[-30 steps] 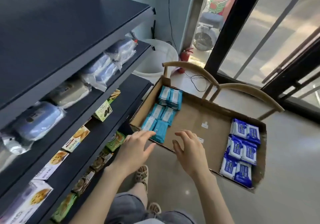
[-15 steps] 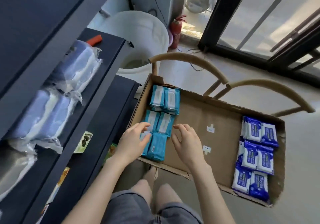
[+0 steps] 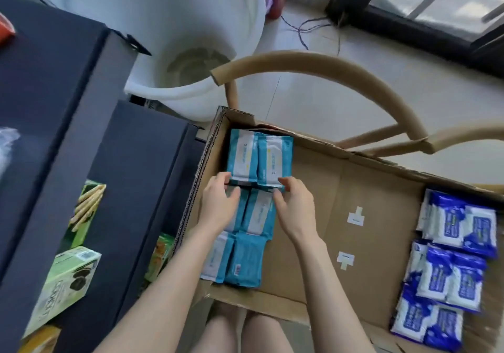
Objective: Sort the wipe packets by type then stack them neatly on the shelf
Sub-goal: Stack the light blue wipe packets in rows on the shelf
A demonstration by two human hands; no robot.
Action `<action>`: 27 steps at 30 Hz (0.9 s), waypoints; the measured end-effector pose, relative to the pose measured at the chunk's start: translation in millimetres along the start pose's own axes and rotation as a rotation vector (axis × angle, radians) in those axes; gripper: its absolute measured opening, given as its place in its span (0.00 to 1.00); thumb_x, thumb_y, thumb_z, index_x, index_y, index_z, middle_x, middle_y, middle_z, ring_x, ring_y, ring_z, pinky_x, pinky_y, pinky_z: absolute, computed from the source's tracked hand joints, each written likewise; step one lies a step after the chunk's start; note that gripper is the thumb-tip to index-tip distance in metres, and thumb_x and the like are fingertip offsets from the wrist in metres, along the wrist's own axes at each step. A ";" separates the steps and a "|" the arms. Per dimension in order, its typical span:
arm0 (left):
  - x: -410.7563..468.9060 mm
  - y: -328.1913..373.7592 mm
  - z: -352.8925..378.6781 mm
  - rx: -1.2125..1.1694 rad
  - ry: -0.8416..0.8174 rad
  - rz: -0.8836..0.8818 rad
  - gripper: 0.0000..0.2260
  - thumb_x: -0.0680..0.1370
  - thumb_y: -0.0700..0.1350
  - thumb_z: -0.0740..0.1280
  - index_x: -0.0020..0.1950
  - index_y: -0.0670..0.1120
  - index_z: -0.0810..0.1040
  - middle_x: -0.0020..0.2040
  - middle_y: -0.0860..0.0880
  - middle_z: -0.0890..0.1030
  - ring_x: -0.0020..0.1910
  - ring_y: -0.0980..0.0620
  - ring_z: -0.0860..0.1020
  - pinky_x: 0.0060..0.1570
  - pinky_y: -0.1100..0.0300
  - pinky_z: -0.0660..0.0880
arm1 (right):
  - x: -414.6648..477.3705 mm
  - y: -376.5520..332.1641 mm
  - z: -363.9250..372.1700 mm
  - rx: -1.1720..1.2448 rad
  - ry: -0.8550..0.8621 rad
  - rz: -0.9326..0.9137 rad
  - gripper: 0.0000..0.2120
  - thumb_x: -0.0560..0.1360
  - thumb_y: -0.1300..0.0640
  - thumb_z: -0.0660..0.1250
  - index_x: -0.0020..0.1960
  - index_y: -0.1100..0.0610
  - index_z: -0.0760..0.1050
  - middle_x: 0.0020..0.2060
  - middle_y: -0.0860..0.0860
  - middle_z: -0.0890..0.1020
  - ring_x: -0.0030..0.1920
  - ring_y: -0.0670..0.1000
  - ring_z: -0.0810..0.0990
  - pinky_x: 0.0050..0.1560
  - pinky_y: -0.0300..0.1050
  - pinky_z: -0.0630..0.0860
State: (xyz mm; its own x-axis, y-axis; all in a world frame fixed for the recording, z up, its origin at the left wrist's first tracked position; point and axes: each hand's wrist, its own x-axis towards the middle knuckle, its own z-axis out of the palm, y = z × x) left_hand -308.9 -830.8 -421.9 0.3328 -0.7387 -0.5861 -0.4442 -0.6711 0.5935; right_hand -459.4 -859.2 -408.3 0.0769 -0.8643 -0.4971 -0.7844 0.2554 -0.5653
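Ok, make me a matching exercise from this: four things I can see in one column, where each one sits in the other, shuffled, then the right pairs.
Things:
1. teal wipe packets
2. dark blue wipe packets
3. white bucket
4. green biscuit box

Places:
A. on the dark shelf
B. right end of the cardboard box
C. beyond the cardboard box, beside the dark shelf
D. left end of the cardboard box

Pairs: 1-D, 2-B, 3-C, 4-A
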 end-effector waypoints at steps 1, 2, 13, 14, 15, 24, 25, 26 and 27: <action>12.3 -1.3 7.0 0.000 0.019 -0.019 0.19 0.79 0.43 0.64 0.70 0.43 0.68 0.65 0.45 0.72 0.63 0.49 0.71 0.60 0.59 0.65 | 13.0 4.6 5.7 0.011 0.004 0.013 0.17 0.79 0.57 0.62 0.67 0.58 0.70 0.62 0.54 0.75 0.63 0.53 0.72 0.60 0.43 0.67; 24.2 -2.1 13.8 -0.002 0.037 -0.042 0.21 0.79 0.44 0.64 0.71 0.43 0.66 0.67 0.45 0.70 0.65 0.48 0.69 0.62 0.58 0.64 | 25.6 9.1 11.0 0.023 0.010 0.025 0.18 0.79 0.57 0.62 0.68 0.58 0.68 0.64 0.54 0.73 0.64 0.53 0.70 0.61 0.42 0.66; 84.7 -24.7 72.8 -0.084 0.266 -0.143 0.24 0.76 0.49 0.68 0.69 0.41 0.69 0.64 0.45 0.70 0.63 0.48 0.69 0.60 0.60 0.63 | 96.2 47.7 55.8 0.073 0.114 0.129 0.32 0.72 0.52 0.72 0.70 0.61 0.63 0.62 0.55 0.69 0.62 0.54 0.69 0.63 0.46 0.69; 84.1 -26.0 74.1 -0.092 0.295 -0.129 0.23 0.75 0.48 0.69 0.67 0.41 0.71 0.63 0.45 0.71 0.62 0.48 0.69 0.60 0.61 0.64 | 97.2 48.6 57.2 0.093 0.128 0.129 0.32 0.71 0.52 0.73 0.69 0.61 0.64 0.61 0.54 0.70 0.61 0.54 0.70 0.62 0.49 0.70; 83.7 -27.8 74.9 -0.095 0.331 -0.107 0.22 0.75 0.48 0.70 0.65 0.41 0.72 0.62 0.46 0.72 0.61 0.48 0.70 0.60 0.60 0.65 | 97.5 48.8 58.0 0.118 0.141 0.134 0.32 0.70 0.52 0.74 0.68 0.60 0.65 0.59 0.54 0.71 0.60 0.53 0.72 0.61 0.51 0.72; 60.5 -6.8 49.8 -0.279 0.382 -0.084 0.11 0.73 0.41 0.72 0.52 0.47 0.73 0.46 0.52 0.79 0.44 0.55 0.76 0.47 0.63 0.75 | 69.1 35.4 32.7 0.461 0.093 0.178 0.09 0.75 0.60 0.69 0.52 0.57 0.71 0.43 0.44 0.80 0.40 0.39 0.78 0.43 0.37 0.75; 53.0 -4.9 44.5 -0.328 0.345 -0.094 0.14 0.74 0.40 0.71 0.57 0.47 0.73 0.45 0.54 0.77 0.44 0.57 0.76 0.47 0.67 0.75 | 60.6 34.0 26.8 0.490 0.089 0.162 0.08 0.75 0.60 0.69 0.51 0.57 0.71 0.43 0.44 0.80 0.39 0.37 0.78 0.41 0.33 0.74; 43.5 -3.2 39.0 -0.373 0.301 -0.108 0.19 0.75 0.39 0.70 0.64 0.46 0.71 0.46 0.55 0.77 0.44 0.60 0.76 0.45 0.71 0.74 | 51.1 32.7 20.7 0.524 0.090 0.150 0.08 0.75 0.60 0.68 0.51 0.57 0.71 0.42 0.45 0.80 0.38 0.36 0.78 0.39 0.32 0.74; 33.6 -3.0 34.3 -0.408 0.261 -0.112 0.23 0.75 0.38 0.69 0.68 0.45 0.69 0.46 0.56 0.77 0.44 0.62 0.76 0.45 0.73 0.73 | 41.2 32.2 14.8 0.558 0.092 0.140 0.08 0.75 0.61 0.68 0.52 0.57 0.72 0.42 0.46 0.81 0.38 0.37 0.78 0.39 0.32 0.74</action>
State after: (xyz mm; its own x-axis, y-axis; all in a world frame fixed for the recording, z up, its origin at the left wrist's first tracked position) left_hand -324.9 -851.5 -462.3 0.5805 -0.6169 -0.5315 -0.0495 -0.6782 0.7332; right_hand -472.4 -880.2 -456.7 -0.0774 -0.8333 -0.5474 -0.3382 0.5385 -0.7718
